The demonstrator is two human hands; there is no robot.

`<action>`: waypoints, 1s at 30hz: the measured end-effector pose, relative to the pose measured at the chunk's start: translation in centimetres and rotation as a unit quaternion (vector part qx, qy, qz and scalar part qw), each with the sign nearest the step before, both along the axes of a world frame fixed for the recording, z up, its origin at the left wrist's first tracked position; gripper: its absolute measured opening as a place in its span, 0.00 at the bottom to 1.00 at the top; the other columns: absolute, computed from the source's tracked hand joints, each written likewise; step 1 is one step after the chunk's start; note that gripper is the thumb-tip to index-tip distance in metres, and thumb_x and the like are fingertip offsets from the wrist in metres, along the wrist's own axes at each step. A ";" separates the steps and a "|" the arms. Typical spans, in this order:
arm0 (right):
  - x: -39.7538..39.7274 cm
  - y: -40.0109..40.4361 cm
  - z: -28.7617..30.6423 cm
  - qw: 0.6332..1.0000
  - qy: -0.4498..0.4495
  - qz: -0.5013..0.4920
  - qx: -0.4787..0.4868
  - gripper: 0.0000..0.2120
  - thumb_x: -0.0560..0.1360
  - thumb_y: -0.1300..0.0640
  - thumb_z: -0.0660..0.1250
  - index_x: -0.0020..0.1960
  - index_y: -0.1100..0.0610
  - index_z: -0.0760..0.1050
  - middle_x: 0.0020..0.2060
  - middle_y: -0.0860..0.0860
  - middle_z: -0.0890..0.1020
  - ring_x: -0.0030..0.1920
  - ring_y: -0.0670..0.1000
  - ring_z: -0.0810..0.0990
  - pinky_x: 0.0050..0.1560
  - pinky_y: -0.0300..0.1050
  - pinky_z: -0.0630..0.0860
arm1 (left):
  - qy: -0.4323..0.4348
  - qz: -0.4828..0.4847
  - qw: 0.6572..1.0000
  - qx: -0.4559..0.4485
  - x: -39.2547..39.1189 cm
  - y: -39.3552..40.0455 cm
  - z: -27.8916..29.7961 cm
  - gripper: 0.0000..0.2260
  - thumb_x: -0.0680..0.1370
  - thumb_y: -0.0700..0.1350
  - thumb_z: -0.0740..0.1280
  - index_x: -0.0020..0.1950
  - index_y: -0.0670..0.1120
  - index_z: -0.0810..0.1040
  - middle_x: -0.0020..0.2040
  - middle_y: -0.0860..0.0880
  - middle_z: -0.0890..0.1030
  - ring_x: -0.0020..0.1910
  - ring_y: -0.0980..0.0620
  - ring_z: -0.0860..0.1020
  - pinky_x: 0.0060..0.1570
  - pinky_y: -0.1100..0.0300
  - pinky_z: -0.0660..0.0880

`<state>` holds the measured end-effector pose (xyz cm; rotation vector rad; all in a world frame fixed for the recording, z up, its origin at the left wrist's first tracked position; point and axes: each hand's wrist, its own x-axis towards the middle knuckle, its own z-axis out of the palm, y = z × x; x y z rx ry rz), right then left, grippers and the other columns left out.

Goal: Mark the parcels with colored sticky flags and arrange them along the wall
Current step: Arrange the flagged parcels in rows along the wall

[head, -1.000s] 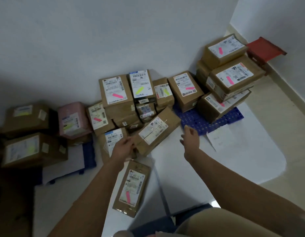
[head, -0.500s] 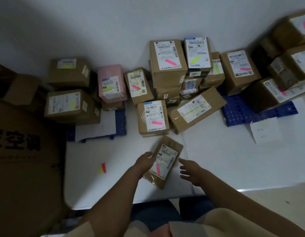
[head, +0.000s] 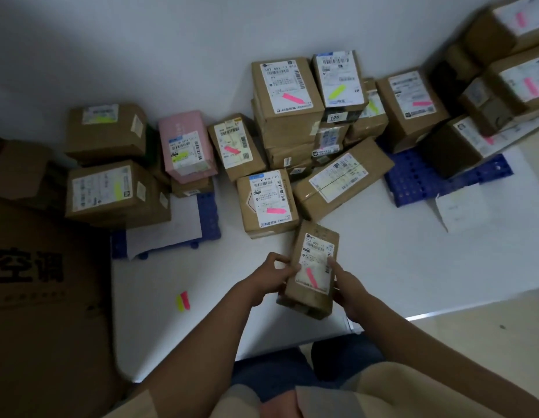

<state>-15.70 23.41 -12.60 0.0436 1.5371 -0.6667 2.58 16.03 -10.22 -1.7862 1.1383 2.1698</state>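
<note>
Large carton (head: 48, 297) at left, cut off by the left and bottom edges; only part of its black print shows. Stacked parcels (head: 509, 73) at upper right, cropped by the top and right edges, their labels smeared by blur. Label text throughout is too small to read. The held parcel (head: 313, 270) hides the palm and most fingers of the right hand (head: 349, 291). Lower boxes of the wall stack (head: 289, 134) are mostly covered.

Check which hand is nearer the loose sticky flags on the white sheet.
Left. The left hand is up and right of the sticky flags; the right hand is farther right, beyond the held parcel.
</note>
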 end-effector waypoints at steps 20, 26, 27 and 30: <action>-18.8 -5.7 11.0 0.968 0.091 -0.171 -0.161 0.25 0.74 0.39 0.68 0.65 0.53 0.73 0.52 0.54 0.86 0.50 0.57 0.86 0.46 0.52 0.82 | 0.147 -0.052 0.987 -0.048 -17.7 -9.4 8.7 0.29 0.73 0.68 0.67 0.69 0.55 0.70 0.63 0.51 0.79 0.58 0.49 0.82 0.61 0.50 0.76; -22.6 -12.0 15.2 0.960 0.204 -0.016 -0.190 0.36 0.72 0.35 0.69 0.73 0.51 0.65 0.61 0.51 0.80 0.56 0.51 0.81 0.58 0.52 0.78 | 0.215 0.024 0.974 -0.069 -23.8 -11.7 11.3 0.19 0.77 0.53 0.71 0.65 0.47 0.78 0.56 0.45 0.84 0.55 0.45 0.83 0.55 0.49 0.80; -23.2 -12.8 15.7 0.946 0.258 0.019 -0.194 0.36 0.73 0.35 0.67 0.74 0.51 0.64 0.65 0.50 0.77 0.58 0.51 0.78 0.59 0.50 0.77 | 0.205 0.035 0.975 -0.079 -24.5 -12.1 11.7 0.17 0.78 0.51 0.70 0.65 0.46 0.78 0.55 0.45 0.85 0.53 0.47 0.83 0.49 0.52 0.82; -25.9 -14.9 16.0 0.883 0.414 0.131 -0.178 0.38 0.74 0.35 0.66 0.77 0.51 0.59 0.73 0.53 0.66 0.70 0.55 0.70 0.65 0.54 0.71 | 0.151 0.033 0.981 -0.120 -26.5 -14.2 11.7 0.19 0.78 0.52 0.69 0.67 0.48 0.76 0.57 0.48 0.84 0.55 0.48 0.82 0.42 0.58 0.81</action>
